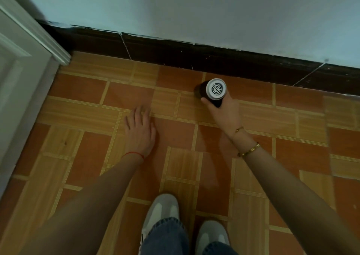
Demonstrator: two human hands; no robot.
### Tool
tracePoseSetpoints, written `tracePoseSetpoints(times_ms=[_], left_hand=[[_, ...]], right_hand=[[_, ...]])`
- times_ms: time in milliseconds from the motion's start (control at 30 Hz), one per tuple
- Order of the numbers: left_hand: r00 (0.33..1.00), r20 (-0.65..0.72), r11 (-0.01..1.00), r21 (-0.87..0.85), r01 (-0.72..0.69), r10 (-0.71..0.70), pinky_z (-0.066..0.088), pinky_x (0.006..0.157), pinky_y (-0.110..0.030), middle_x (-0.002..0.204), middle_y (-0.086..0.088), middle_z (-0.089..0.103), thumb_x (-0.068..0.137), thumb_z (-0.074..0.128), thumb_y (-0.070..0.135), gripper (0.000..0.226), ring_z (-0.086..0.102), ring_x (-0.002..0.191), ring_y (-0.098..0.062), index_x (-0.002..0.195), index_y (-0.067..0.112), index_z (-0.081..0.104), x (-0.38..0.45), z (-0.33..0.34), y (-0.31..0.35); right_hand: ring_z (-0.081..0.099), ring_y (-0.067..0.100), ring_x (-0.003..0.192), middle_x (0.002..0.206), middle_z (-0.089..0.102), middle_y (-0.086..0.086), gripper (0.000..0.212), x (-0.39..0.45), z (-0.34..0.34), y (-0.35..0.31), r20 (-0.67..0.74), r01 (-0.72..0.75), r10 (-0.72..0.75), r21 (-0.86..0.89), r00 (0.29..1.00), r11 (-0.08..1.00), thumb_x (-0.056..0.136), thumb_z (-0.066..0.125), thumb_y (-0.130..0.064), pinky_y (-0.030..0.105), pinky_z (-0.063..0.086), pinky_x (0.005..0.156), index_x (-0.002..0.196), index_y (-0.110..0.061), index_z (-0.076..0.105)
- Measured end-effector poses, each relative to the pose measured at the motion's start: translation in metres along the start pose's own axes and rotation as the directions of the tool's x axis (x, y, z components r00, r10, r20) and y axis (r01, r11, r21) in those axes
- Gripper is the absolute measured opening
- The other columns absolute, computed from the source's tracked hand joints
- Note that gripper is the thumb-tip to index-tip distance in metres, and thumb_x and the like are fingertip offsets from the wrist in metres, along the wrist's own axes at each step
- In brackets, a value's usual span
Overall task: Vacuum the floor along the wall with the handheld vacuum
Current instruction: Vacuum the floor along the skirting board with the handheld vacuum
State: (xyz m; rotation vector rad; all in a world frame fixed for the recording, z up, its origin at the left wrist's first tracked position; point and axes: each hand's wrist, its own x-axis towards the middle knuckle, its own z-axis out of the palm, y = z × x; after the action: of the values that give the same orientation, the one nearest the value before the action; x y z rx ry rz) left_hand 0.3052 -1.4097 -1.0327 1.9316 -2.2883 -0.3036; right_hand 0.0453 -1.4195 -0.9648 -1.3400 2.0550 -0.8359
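Observation:
The handheld vacuum (213, 91) is a dark cylinder with a white round vent cap facing up at me. It points down at the orange and tan tiled floor (175, 130), close to the dark baseboard (194, 58) under the pale wall (194, 11). My right hand (224, 110) is wrapped around the vacuum's body from below. The nozzle end is hidden beneath the body. My left hand (139, 130) hovers over the floor to the left, palm down, fingers spread, holding nothing.
A white door frame (25, 69) stands at the left, meeting the baseboard in the corner. My two grey shoes (187, 221) and jeans are at the bottom centre. Open tiled floor stretches right along the baseboard.

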Motion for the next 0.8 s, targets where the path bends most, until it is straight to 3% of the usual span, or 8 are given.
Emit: tracePoseSetpoints(times_ms=[300, 400, 467, 667, 800], left_hand=[[0.999, 0.033, 1.0, 0.002, 0.022, -0.022, 0.014, 0.119, -0.064, 0.155, -0.017, 0.036, 0.099, 0.027, 0.032, 0.056, 0.027, 0.146, -0.036, 0.15, 0.011, 0.036, 0.008, 0.024, 0.007], [0.999, 0.024, 0.999, -0.027, 0.022, -0.021, 0.009, 0.12, -0.065, 0.156, -0.016, 0.033, 0.098, 0.028, 0.032, 0.057, 0.024, 0.148, -0.035, 0.15, 0.011, 0.035, 0.007, 0.027, 0.008], [1.0, 0.004, 0.999, -0.039, 0.013, -0.012, 0.008, 0.12, -0.065, 0.156, -0.016, 0.033, 0.096, 0.03, 0.031, 0.057, 0.024, 0.148, -0.034, 0.149, 0.011, 0.037, 0.007, 0.026, 0.007], [0.999, -0.05, 0.995, -0.097, -0.005, 0.0, 0.008, 0.119, -0.065, 0.156, -0.013, 0.035, 0.094, 0.037, 0.027, 0.055, 0.025, 0.148, -0.033, 0.146, 0.011, 0.041, 0.008, 0.027, 0.005], [0.998, -0.061, 0.994, -0.105, -0.003, -0.003, 0.008, 0.119, -0.064, 0.154, -0.013, 0.037, 0.094, 0.038, 0.027, 0.054, 0.025, 0.147, -0.032, 0.146, 0.012, 0.042, 0.008, 0.026, 0.005]], right_hand=[[0.063, 0.02, 0.108, 0.122, 0.066, 0.006, 0.069, 0.019, 0.042, -0.026, 0.085, 0.2, -0.199, -0.002, 0.976, 0.98, 0.084, 0.07, -0.044, 0.02, 0.048, 0.084, 0.138, -0.01, 0.045], [0.066, 0.022, 0.1, 0.118, 0.067, 0.004, 0.066, 0.031, 0.057, -0.042, 0.121, 0.268, -0.26, -0.057, 0.958, 0.962, 0.084, 0.066, -0.051, 0.036, 0.055, 0.079, 0.135, -0.015, 0.046], [0.066, 0.024, 0.099, 0.117, 0.068, 0.003, 0.065, 0.038, 0.067, -0.052, 0.145, 0.294, -0.279, -0.096, 0.949, 0.951, 0.085, 0.064, -0.053, 0.04, 0.055, 0.075, 0.136, -0.018, 0.045], [0.065, 0.027, 0.102, 0.119, 0.067, 0.005, 0.071, 0.058, 0.075, -0.06, 0.157, 0.273, -0.249, -0.151, 0.956, 0.95, 0.085, 0.062, -0.057, 0.039, 0.054, 0.075, 0.141, -0.02, 0.04], [0.064, 0.028, 0.105, 0.12, 0.067, 0.007, 0.076, 0.063, 0.057, -0.044, 0.079, 0.198, -0.187, -0.182, 0.979, 0.963, 0.084, 0.062, -0.059, 0.042, 0.054, 0.08, 0.143, -0.017, 0.039]])
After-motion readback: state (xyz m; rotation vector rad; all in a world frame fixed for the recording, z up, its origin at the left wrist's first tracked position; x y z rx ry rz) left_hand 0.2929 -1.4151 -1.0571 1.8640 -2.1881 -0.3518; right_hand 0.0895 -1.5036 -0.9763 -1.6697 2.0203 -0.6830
